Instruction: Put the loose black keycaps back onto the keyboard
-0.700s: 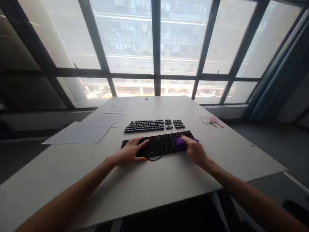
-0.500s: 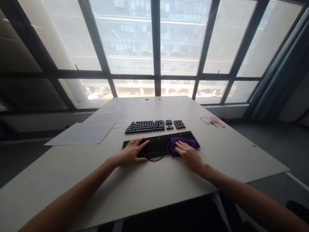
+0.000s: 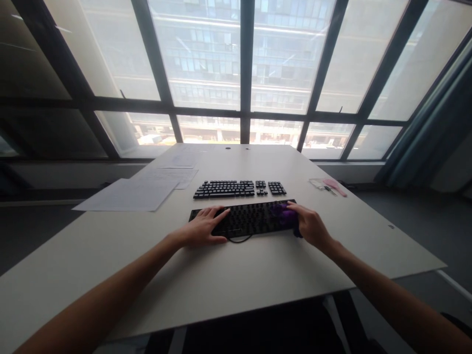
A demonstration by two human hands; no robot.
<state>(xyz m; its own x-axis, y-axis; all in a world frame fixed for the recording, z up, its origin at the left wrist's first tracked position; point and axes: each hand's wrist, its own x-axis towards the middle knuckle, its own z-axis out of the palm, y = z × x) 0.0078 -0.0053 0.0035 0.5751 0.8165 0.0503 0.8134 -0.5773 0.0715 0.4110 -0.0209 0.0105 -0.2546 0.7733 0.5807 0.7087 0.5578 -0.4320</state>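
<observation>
Right hand [image 3: 311, 225] farther right, purple cloth [image 3: 288, 218] shifted with it

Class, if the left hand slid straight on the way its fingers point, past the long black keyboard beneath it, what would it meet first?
Probably the wide block of small black plastic keycaps beyond the keyboard, though depth is hard to judge.

Taking daylight from the windows [image 3: 121, 64] ahead, glaring hard through the lowest row and washing the building [image 3: 206, 64] outside into pale haze. Catching thin white streaks at upper left. Gleaming whitish across the far part of the counter [image 3: 236, 275], dulling to grey toward the near edge. Casting a soft shadow beside the left arm [image 3: 125, 285]. Leaving the floor [image 3: 416, 211] and curtain [image 3: 435, 113] dim. Losing detail in the dark keyboard [image 3: 250, 220]. Blurring the cloth [image 3: 287, 219] and right hand [image 3: 313, 227] slightly. Leaning the frames [image 3: 246, 59] outward toward the sides, wide-angle fashion.
</observation>
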